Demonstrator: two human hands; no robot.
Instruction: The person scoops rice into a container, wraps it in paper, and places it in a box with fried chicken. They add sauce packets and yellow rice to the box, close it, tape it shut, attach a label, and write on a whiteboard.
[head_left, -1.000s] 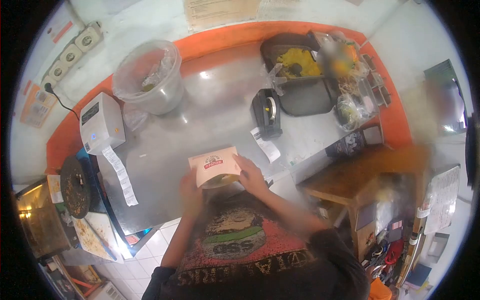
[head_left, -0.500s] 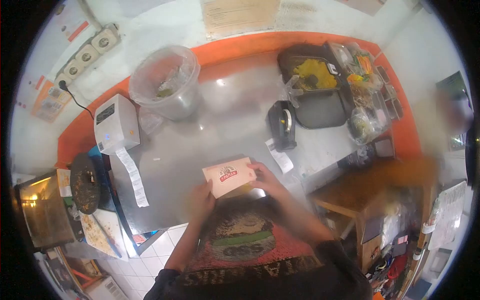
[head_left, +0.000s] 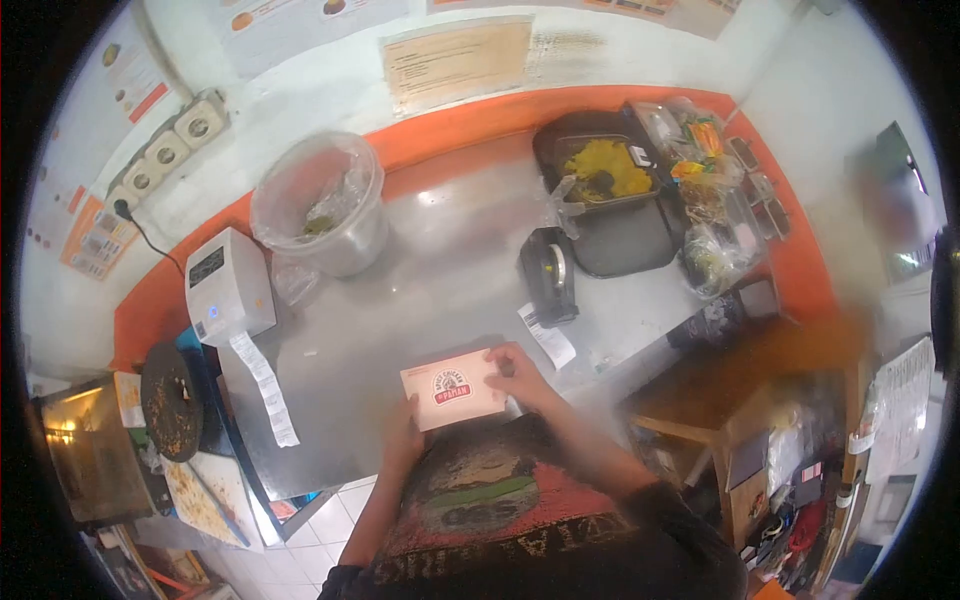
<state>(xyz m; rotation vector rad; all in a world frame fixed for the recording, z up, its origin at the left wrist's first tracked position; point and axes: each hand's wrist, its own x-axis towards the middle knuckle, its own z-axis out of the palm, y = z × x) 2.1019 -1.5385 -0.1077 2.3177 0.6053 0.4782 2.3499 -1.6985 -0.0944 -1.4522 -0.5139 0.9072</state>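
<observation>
Both ends of the printed carton were gripped, the left hand closed on its left and the right hand on its right, its long axis running crosswise between them near the metal counter's front edge.

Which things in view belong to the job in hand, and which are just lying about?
In hand:
- printed packet
- left hand, at its left edge
- right hand, at its right edge

Apparently lying about, untouched:
- white printer with paper strip
- clear tub
- black tape dispenser
- loose slip
- yellow food
</observation>
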